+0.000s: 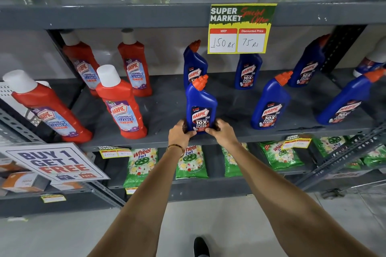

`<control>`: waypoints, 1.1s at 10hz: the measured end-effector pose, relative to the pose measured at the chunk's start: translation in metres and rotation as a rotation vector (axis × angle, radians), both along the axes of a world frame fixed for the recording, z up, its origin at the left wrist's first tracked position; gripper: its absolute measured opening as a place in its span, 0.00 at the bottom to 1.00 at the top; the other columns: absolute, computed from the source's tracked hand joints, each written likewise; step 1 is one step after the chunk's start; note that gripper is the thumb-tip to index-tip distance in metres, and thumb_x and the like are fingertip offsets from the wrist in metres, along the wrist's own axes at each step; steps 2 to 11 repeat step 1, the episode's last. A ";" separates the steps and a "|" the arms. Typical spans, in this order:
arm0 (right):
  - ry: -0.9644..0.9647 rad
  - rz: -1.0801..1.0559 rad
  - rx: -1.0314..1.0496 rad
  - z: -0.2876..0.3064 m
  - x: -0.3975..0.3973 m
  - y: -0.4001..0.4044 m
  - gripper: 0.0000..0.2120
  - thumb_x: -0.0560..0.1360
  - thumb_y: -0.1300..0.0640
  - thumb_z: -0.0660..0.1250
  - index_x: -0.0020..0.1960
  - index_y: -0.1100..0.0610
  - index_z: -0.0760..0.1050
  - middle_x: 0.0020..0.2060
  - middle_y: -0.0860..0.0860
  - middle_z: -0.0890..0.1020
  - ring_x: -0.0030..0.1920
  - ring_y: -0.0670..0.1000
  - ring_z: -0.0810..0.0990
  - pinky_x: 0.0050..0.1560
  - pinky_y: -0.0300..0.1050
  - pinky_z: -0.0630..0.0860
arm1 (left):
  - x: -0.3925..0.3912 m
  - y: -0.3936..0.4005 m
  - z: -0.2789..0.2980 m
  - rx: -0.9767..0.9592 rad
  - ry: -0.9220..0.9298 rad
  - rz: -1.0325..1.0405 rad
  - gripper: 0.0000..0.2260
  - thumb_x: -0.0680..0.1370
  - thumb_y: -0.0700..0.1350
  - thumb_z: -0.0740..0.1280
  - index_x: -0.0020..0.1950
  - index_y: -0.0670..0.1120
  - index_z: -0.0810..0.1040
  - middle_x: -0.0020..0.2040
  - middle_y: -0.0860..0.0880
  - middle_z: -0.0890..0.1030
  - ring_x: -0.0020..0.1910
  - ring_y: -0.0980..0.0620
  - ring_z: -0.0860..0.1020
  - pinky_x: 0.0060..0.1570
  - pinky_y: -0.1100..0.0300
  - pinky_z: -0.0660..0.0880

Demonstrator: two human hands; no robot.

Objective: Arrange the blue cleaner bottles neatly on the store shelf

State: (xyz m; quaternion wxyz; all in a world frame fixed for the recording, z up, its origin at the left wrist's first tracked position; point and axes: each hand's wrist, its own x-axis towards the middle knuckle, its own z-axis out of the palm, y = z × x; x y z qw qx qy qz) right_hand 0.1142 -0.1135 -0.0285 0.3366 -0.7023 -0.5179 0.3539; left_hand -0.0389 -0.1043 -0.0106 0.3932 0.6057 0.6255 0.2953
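A blue cleaner bottle with an orange cap stands upright at the front edge of the grey middle shelf. My left hand grips its base from the left and my right hand grips it from the right. Directly behind it stands a second blue bottle. More blue bottles stand to the right: one at the back under the price sign, one at the front, one at the back right and one at the far right front.
Several red bathroom cleaner bottles fill the shelf's left half. A yellow price sign hangs from the shelf above. Green detergent packs lie on the shelf below. A "Buy 1 Get 1 Free" sign sits at lower left.
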 end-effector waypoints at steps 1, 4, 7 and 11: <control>-0.101 -0.028 0.031 0.000 -0.004 -0.010 0.20 0.75 0.52 0.66 0.62 0.61 0.70 0.59 0.59 0.80 0.59 0.58 0.77 0.56 0.49 0.73 | -0.002 -0.009 -0.001 0.009 0.001 0.015 0.20 0.72 0.43 0.69 0.62 0.42 0.70 0.59 0.41 0.79 0.58 0.42 0.77 0.58 0.50 0.74; -0.101 -0.028 0.031 0.000 -0.004 -0.010 0.20 0.75 0.52 0.66 0.62 0.61 0.70 0.59 0.59 0.80 0.59 0.58 0.77 0.56 0.49 0.73 | -0.002 -0.009 -0.001 0.009 0.001 0.015 0.20 0.72 0.43 0.69 0.62 0.42 0.70 0.59 0.41 0.79 0.58 0.42 0.77 0.58 0.50 0.74; -0.101 -0.028 0.031 0.000 -0.004 -0.010 0.20 0.75 0.52 0.66 0.62 0.61 0.70 0.59 0.59 0.80 0.59 0.58 0.77 0.56 0.49 0.73 | -0.002 -0.009 -0.001 0.009 0.001 0.015 0.20 0.72 0.43 0.69 0.62 0.42 0.70 0.59 0.41 0.79 0.58 0.42 0.77 0.58 0.50 0.74; -0.101 -0.028 0.031 0.000 -0.004 -0.010 0.20 0.75 0.52 0.66 0.62 0.61 0.70 0.59 0.59 0.80 0.59 0.58 0.77 0.56 0.49 0.73 | -0.002 -0.009 -0.001 0.009 0.001 0.015 0.20 0.72 0.43 0.69 0.62 0.42 0.70 0.59 0.41 0.79 0.58 0.42 0.77 0.58 0.50 0.74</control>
